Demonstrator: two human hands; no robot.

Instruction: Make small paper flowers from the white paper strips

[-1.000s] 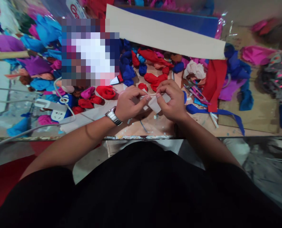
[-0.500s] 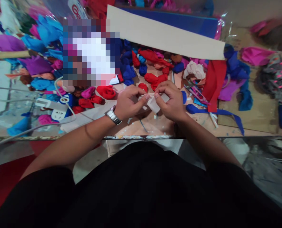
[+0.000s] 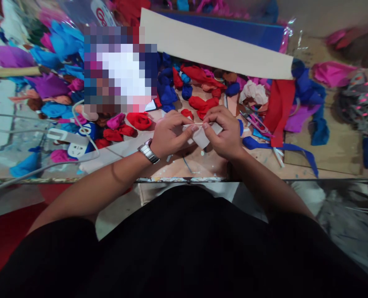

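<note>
Head view, left hand (image 3: 172, 134) and right hand (image 3: 223, 132) pinching a white sheet (image 3: 203, 139), blue strip (image 3: 291, 146) lying near the right hand

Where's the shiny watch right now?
In the head view, the silver watch is left of centre, worn just behind the left hand, near the table's front edge.

Centre of the frame: a small sheet (image 3: 201, 140), plain white. Left of centre, a silver wristwatch (image 3: 148, 151); filling the bottom, a solid black shirt (image 3: 184, 248). Across the top, a plain cream strip (image 3: 216, 47) and a deep blue board (image 3: 248, 33). Upper left, a purple cloth piece (image 3: 50, 85) among bright blue, pink and brown scraps (image 3: 59, 41). Right of centre, a vivid red cloth strip (image 3: 280, 109). Far right, a dark grey bundle (image 3: 359, 99) speckled with hot pink.
</note>
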